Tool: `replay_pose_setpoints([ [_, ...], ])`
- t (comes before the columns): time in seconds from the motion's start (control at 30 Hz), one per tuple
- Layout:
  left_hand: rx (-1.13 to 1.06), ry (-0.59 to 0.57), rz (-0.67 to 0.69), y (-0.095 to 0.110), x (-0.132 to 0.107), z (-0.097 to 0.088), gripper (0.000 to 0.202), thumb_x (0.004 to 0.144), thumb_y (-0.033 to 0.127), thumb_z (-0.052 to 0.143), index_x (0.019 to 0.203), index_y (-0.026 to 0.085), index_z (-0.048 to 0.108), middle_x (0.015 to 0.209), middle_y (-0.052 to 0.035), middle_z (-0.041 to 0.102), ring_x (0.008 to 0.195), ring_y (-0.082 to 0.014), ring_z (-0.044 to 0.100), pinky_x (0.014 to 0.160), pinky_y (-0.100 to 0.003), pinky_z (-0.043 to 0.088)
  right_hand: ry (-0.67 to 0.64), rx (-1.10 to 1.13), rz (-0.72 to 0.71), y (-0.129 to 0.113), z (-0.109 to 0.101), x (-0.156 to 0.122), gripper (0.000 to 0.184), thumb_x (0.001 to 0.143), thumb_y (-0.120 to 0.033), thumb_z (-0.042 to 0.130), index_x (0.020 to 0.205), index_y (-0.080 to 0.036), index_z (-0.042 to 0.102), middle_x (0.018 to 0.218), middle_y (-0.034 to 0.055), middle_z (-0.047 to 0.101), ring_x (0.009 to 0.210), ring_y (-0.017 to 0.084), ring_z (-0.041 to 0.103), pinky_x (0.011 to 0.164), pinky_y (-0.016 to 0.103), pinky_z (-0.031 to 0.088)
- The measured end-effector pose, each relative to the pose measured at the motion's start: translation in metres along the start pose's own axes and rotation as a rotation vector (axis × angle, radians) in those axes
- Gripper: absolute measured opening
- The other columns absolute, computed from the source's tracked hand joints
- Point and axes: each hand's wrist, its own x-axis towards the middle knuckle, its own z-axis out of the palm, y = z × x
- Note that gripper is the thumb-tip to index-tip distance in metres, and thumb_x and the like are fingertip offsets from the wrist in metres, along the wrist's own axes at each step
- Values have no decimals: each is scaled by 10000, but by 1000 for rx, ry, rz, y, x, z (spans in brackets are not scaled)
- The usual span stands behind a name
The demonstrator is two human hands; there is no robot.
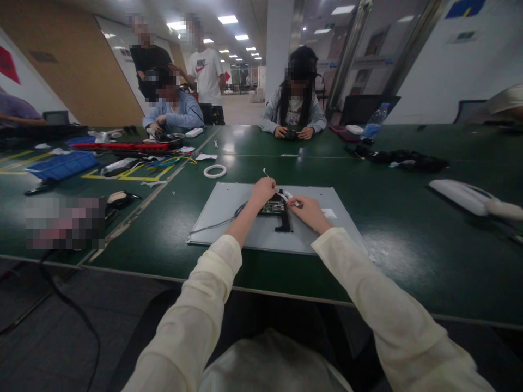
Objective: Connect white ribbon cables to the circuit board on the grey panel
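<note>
While both hands were over the grey panel [217, 213], a thin white strip [283, 195] ran btwn them, just above the circuit board [269, 207] and near the far end of the black bracket [283, 222]. R hand [309, 211] had thumb & finger pinched tog. on the near end of the strip; L hand [265, 190] was bent down at the other end, fingertips turned away, so couldn't tell if its pinch was closed. Strip looked v. light & floppy, tape or flat cable, couldn't say which; prob. easy to crease or twist, so best held flat by its ends w/ light tension. Board was likely the fragile bit: edges only, no pressing on the parts. Panel looked stiff, flat & prob. fairly heavy for one hand, smooth enough to slide on the shiny green table [163, 234]; opp. edges seemed the right hold. Dark cable [212, 225] lay across its left side, prob. bendy, easy to snag on a sleeve. White ring [215, 176] lay flat just beyond the panel, apart from both hands.
</note>
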Motion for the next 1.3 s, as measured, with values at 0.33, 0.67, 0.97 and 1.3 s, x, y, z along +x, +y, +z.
replay_pose_setpoints([
  [0.33,16,27,-5,-2,1,4,135,767,219,564,863,182,651,937,-62,658,908,-179,578,799,-269,453,-19,-60,126,-4,-4,-2,158,734,-161,568,799,-185,710,744,16,669,710,154,586,677,242,394],
  [0.67,73,102,51,1,-1,4,142,763,148,548,897,161,593,990,-90,581,928,-196,551,788,-294,454,-6,-119,144,-9,-7,-9,123,730,-155,554,753,-177,673,742,34,666,719,167,591,693,250,403],
  [0.97,37,75,188,2,2,8,258,748,10,419,855,163,597,936,-66,586,886,-164,546,788,-267,435,21,-54,0,-3,0,-2,193,761,-168,513,873,-172,669,884,38,684,745,156,582,731,260,410],
  [1.3,-17,39,123,-2,4,8,211,752,45,465,847,157,616,920,-67,617,871,-167,562,783,-267,444,-20,-90,138,-4,-9,-5,211,754,-160,497,817,-183,697,767,25,673,721,160,582,684,248,385],
])
